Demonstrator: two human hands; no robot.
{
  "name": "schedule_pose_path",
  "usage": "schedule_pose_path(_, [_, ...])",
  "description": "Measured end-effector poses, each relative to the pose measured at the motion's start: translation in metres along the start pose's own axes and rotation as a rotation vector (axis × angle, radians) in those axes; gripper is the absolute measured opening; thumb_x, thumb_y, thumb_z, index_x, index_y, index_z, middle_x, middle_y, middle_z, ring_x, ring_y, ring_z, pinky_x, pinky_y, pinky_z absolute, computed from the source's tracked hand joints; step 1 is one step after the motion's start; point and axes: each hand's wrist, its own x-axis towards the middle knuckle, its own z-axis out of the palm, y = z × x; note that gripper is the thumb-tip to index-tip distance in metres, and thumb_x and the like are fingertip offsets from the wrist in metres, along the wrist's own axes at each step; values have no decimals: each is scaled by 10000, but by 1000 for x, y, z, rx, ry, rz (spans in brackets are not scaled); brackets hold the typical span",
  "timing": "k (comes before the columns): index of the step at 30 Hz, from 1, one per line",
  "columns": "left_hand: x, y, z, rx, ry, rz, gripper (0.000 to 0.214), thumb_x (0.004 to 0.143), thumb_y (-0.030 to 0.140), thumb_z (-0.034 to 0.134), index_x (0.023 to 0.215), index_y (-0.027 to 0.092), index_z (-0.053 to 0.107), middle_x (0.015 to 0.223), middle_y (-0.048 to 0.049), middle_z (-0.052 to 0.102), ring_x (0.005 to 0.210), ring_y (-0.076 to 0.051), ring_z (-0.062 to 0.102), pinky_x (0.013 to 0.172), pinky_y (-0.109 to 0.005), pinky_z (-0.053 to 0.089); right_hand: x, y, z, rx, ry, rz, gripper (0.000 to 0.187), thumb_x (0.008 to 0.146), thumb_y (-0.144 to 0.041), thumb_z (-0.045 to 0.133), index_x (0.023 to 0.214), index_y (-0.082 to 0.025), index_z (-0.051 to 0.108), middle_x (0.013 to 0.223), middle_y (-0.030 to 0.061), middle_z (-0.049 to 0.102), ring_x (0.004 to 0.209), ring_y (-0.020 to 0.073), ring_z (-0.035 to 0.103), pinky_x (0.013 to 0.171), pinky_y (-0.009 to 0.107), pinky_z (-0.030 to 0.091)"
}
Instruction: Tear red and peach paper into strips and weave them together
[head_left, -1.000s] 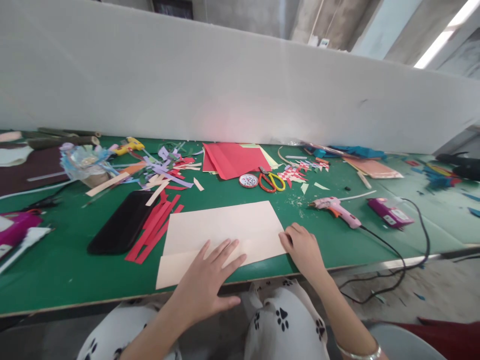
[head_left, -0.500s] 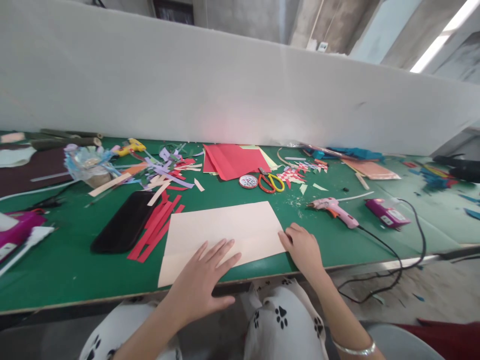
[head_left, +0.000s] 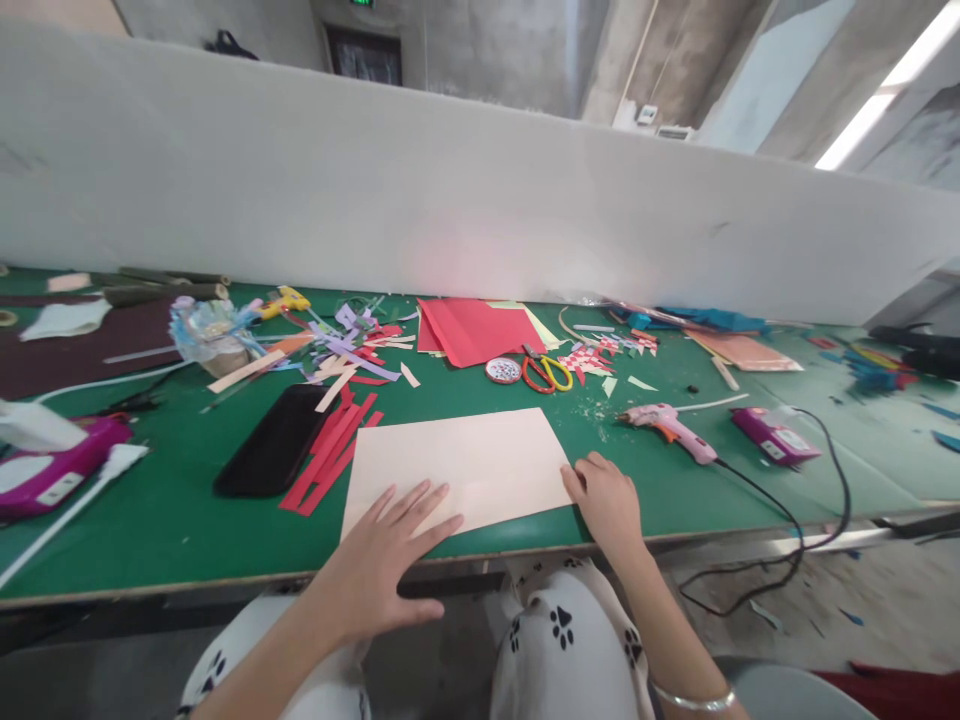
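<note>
Lying under both flat hands (head_left: 390, 560): cream paper (head_left: 465, 465).

Phone (head_left: 274, 455) left of sheet (head_left: 465, 462), scissors (head_left: 546, 373) behind.

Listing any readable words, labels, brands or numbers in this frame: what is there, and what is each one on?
No text is legible in this frame.
Green sign above the dark doorway: cut off at the top edge, unreadable.
White label on the purple box on the right of the table: too small to read.
White label on the pink box at the left: blurred, unreadable.
</note>
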Motion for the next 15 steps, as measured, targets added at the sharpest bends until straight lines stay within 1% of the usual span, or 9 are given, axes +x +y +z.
schedule_pose_path(4, [-1, -2, -1, 6, -4, 35, 766, 736, 692, 409, 1387, 365, 172, 1481, -42, 168, 1320, -326, 207, 1036, -546, 190, -1, 0, -1, 17, 13, 2, 315, 863, -321, 428, 588, -182, 496, 686, 22, 537, 643, 147, 491, 543, 258, 226])
schedule_pose_path(8, [-7, -4, 1, 10, 34, 49, 769, 735, 675, 438, 1387, 365, 175, 1482, -53, 157, 1307, -327, 241, 1038, -531, 201, -1, -1, -2, 19, 27, 15, 285, 857, -316, 430, 611, -183, 491, 677, 21, 548, 639, 150, 498, 549, 258, 230])
schedule_pose_path(12, [-20, -2, 2, 28, 92, 5, 768, 727, 661, 469, 1382, 362, 202, 1477, -58, 184, 1289, -332, 277, 1027, -521, 233, -3, -3, -2, 13, 42, 8, 288, 863, -310, 416, 615, -184, 492, 697, 27, 561, 646, 152, 507, 556, 264, 245])
schedule_pose_path(15, [-30, 2, 3, 76, 116, -45, 766, 733, 644, 481, 1384, 364, 192, 1472, -57, 203, 1291, -330, 271, 1019, -507, 252, -3, -3, -3, -12, 17, 19, 271, 866, -304, 409, 642, -185, 506, 706, 35, 575, 666, 171, 522, 568, 276, 271])
